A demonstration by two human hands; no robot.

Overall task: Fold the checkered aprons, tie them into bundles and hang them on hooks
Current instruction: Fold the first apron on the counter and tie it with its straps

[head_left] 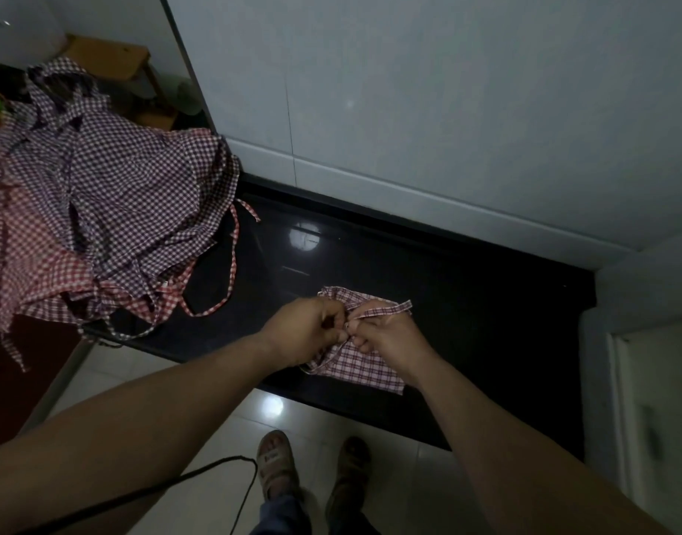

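Pinching strap ends (385,308) in my left grip (308,327) and right grip (387,335), both clenched; folded apron (357,370) lies on desk (486,303) just beneath. I judge slack tension could let the knot slip, unfolding the bundle.

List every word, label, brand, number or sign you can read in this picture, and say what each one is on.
No text here can be read.
On the sandal: a small light mark on the strap, too blurred to read.
On the pile of aprons: a tiny white speck at its near edge, perhaps a tag, too small to read.
On the folded apron, the counter and the wall: no writing shows.
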